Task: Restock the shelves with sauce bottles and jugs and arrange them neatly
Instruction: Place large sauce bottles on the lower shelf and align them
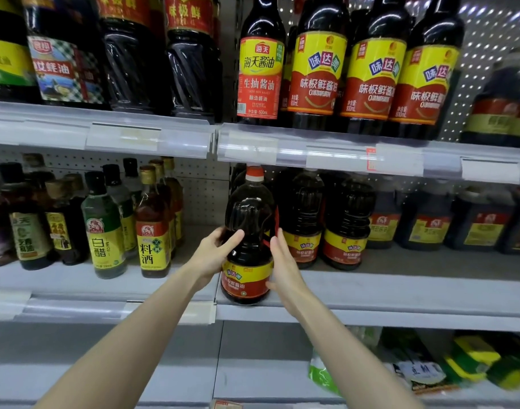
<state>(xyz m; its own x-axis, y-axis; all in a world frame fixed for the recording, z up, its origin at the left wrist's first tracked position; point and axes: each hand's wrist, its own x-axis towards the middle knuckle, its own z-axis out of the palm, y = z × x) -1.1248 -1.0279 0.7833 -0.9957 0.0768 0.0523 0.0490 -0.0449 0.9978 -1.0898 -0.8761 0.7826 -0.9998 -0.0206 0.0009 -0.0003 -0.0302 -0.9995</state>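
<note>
A dark soy sauce jug with a red cap and a yellow and red label stands upright at the front edge of the middle shelf. My left hand grips its left side, with fingers and thumb curled round the narrow waist. My right hand presses flat against its right side, fingers straight and pointing up, thumb touching the label. Two matching jugs stand just right of it, set further back.
The upper shelf's price rail hangs just above the jug's cap. Tall sauce bottles line the upper shelf. Vinegar and cooking wine bottles stand at the left, square dark jugs at the right. Green packets lie on the bottom shelf.
</note>
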